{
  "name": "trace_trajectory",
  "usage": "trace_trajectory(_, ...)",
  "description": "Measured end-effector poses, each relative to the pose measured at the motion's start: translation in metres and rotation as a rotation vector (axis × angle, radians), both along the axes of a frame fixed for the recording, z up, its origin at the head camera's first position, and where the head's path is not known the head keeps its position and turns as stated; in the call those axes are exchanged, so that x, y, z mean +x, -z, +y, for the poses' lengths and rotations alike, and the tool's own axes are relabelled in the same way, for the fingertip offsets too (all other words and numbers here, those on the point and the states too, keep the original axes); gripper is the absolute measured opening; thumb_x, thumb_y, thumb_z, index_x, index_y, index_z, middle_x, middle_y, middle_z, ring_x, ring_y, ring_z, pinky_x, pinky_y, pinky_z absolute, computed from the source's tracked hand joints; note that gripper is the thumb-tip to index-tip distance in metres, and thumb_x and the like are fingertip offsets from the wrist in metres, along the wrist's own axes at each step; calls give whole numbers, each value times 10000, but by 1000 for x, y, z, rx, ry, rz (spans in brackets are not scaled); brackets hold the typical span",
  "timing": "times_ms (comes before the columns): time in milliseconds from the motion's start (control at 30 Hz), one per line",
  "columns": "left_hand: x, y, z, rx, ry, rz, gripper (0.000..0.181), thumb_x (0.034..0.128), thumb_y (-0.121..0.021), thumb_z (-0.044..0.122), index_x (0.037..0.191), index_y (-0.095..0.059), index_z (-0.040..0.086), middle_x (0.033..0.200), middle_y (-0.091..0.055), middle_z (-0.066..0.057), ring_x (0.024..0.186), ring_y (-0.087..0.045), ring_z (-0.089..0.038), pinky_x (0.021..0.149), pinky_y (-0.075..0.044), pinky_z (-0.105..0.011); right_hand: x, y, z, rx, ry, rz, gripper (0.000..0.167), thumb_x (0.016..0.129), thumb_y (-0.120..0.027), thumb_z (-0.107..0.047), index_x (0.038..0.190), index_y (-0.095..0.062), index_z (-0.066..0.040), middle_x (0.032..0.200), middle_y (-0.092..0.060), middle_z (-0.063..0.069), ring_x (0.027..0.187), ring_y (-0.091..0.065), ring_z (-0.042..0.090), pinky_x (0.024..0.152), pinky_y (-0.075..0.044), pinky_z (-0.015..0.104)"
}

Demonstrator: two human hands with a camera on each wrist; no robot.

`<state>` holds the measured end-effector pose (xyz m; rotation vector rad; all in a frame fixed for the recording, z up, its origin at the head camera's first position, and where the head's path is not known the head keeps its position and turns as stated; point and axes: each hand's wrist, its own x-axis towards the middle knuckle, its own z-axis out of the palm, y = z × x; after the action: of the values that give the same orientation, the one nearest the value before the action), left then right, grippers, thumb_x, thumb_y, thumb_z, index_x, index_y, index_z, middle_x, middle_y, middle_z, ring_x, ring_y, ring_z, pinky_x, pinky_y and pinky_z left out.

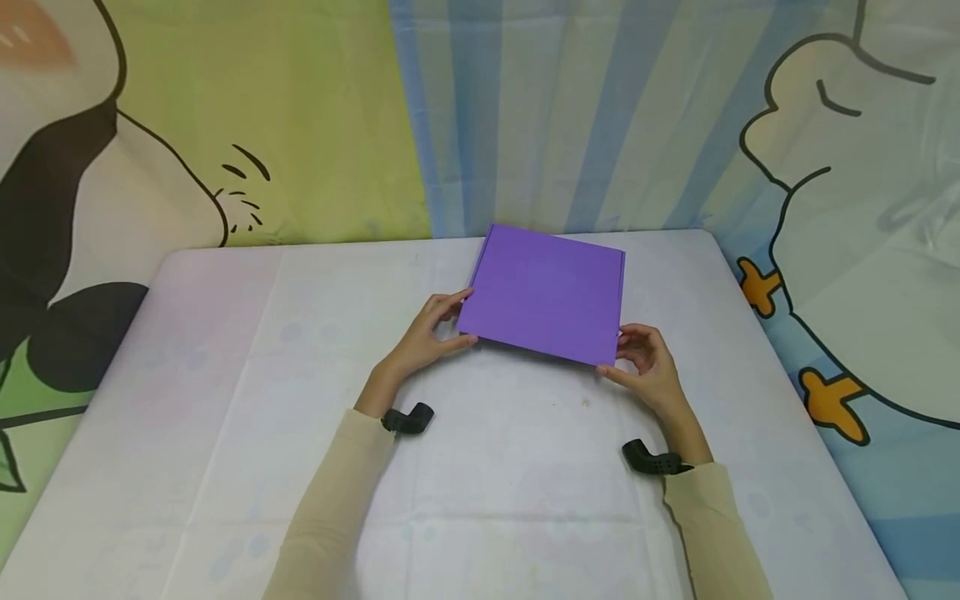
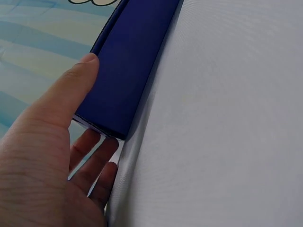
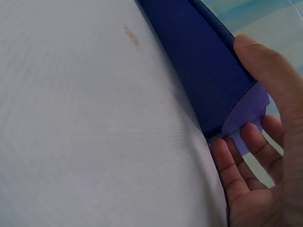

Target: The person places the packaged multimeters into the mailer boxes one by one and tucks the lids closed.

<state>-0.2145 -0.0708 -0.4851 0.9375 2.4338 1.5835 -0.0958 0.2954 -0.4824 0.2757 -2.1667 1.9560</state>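
Note:
A flat purple cardboard box (image 1: 545,293) lies at the far side of the white-covered table, turned slightly at an angle. My left hand (image 1: 423,337) grips its near left corner, thumb on the front edge and fingers along the left side. At the near right corner my right hand (image 1: 648,367) holds the box, its thumb at the front edge and curled fingers beside the right side. In the left wrist view the box's front side (image 2: 130,66) looks dark blue. A purple flap (image 3: 246,106) shows by the fingers in the right wrist view.
The white tablecloth (image 1: 510,500) has faint creases and a small brown mark (image 3: 131,35) near the box. Behind the table hangs a printed backdrop (image 1: 300,125) with cartoon figures. Each wrist carries a black camera mount, one left (image 1: 408,419), one right (image 1: 652,458).

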Motion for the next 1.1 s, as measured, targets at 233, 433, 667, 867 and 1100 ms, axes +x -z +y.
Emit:
trace_trajectory(233, 1, 2, 0, 30, -18, 5, 775, 805, -816, 154, 1481, -442, 211, 1195, -513, -67, 1140, -467, -196, 1014, -394, -366, 0, 0, 1, -29, 0, 9, 718, 655, -734, 263, 1286, -408, 158, 1051, -539, 112, 905, -588, 126, 828, -524, 189)
trace_trajectory(433, 1, 2, 0, 51, -34, -8, 763, 788, -827, 134, 1462, -474, 196, 1161, -548, -67, 1133, -507, -197, 1008, -408, -357, -1, 1, 2, -51, -23, 28, 718, 644, -717, 290, 1279, -401, 178, 1039, -534, 133, 861, -576, 135, 761, -530, 193)
trace_trajectory(667, 11, -19, 1, 72, -31, -14, 730, 793, -810, 69, 1442, -477, 65, 1181, -573, -158, 1121, -539, -287, 1016, -431, -420, 0, 1, 2, -62, -14, 14, 701, 649, -731, 271, 1269, -422, 162, 1034, -544, 121, 839, -570, 133, 742, -529, 192)
trace_trajectory(867, 19, -35, 1, 68, -27, -23, 701, 804, -791, 36, 1429, -473, 13, 1198, -568, -178, 1121, -545, -301, 1017, -439, -404, 0, 2, 2, -61, -11, 9, 695, 651, -747, 255, 1265, -437, 155, 1011, -563, 98, 818, -581, 128, 733, -532, 187)
trace_trajectory(1100, 20, -36, 1, 63, -23, -48, 698, 817, -784, 50, 1437, -466, 24, 1209, -556, -185, 1139, -533, -300, 1033, -425, -416, -1, 3, 1, -160, -105, 27, 702, 680, -694, 281, 1280, -339, 199, 956, -553, 89, 748, -590, 107, 615, -533, 178)
